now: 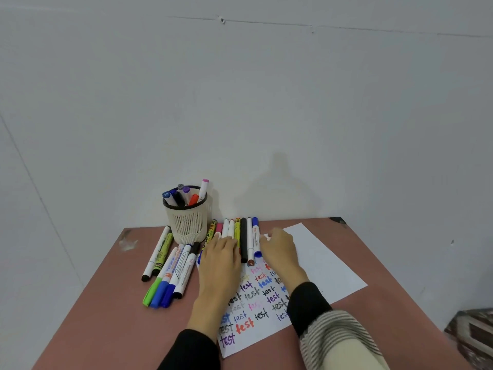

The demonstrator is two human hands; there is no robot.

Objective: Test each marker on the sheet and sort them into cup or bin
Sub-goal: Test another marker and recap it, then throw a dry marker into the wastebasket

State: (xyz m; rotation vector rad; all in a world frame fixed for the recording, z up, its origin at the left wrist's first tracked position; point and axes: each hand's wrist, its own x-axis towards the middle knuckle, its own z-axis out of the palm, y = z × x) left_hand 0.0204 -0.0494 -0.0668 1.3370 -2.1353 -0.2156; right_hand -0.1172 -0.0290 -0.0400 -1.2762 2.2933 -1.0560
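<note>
While both hands sit over the far row of markers [241, 236], finger state is only partly readable. Left hand [221, 259] lies flat, fingers straight and together, tips touching the pink and white markers in the row; nothing gripped. Right hand [280, 248] has fingers bent at the row's right end by the blue marker [255, 236]; can't tell if it's pinching one or just touching.

Row lies at the table's [106, 303] far edge, barrels parallel, near ends overlapping the sheet's [320, 257] far end. Probably the untested queue, lined up for easy picking.

Sheet runs diagonally from the near edge toward the far right corner; left half is filled with "test" in black, blue, red, purple, some faint, right half blank.

Cup [188, 222] stands at the far edge left of the row, holding several markers upright. Loose pile of markers [170, 268] lies toward the left edge, in front of the cup. No bin in view.
</note>
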